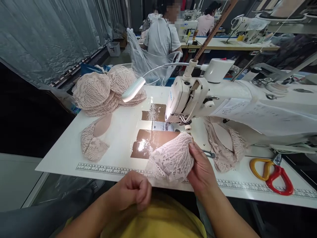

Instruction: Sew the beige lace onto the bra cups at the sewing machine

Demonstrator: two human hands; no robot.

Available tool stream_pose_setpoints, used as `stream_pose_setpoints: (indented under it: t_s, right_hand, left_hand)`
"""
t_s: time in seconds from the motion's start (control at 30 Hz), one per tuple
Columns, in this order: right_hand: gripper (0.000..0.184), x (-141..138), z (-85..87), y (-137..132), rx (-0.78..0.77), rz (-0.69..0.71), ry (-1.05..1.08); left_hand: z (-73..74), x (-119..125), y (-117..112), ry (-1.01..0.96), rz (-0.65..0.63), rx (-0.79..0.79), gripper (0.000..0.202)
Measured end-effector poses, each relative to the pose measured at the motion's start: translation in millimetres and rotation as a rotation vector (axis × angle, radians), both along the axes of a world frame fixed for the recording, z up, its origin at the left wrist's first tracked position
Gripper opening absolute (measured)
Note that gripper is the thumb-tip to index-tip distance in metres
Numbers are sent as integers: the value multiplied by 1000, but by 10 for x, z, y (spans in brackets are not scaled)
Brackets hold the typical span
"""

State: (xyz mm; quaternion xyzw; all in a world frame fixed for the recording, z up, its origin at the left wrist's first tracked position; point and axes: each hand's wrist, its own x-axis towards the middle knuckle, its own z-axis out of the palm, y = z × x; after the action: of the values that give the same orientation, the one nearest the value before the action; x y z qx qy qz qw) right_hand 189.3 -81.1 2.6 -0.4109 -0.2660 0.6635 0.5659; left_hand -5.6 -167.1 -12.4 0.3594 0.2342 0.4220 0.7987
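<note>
So the fingers of the right hand are clamped round the edge of a lace cup, sitting on the white surface just in front of the sewing machine. The left hand is balled tight at the near edge, with nothing visible in it.

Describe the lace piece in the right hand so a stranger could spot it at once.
Start at the white sewing machine on the white table. Just in front of its needle, at the near edge, the right hand grips a pale pink lace cup. It alone is held; the others lie loose, most in a pile far left.
</note>
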Motion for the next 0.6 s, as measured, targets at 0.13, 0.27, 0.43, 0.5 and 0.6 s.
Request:
stream_pose_setpoints:
  t_s: [0.13,0.27,0.43,0.5,0.6]
  right_hand:
    - [27,55,102,-82,41,357,-117]
    - [26,10,234,-218,221,694,-353]
    - [23,19,304,-232,365,698,-561]
    - [21,37,281,-211,371,701,-588]
    - [23,54,231,-187,361,717,-592]
  left_hand:
    - [330,-269,106,383,233,364,15]
    - [567,-196,239,772,271,613,72]
    - [518,-50,350,796,124,527,15]
    - [475,-31,373,757,130,505,9]
    - [442,-20,389,724,135,448,10]
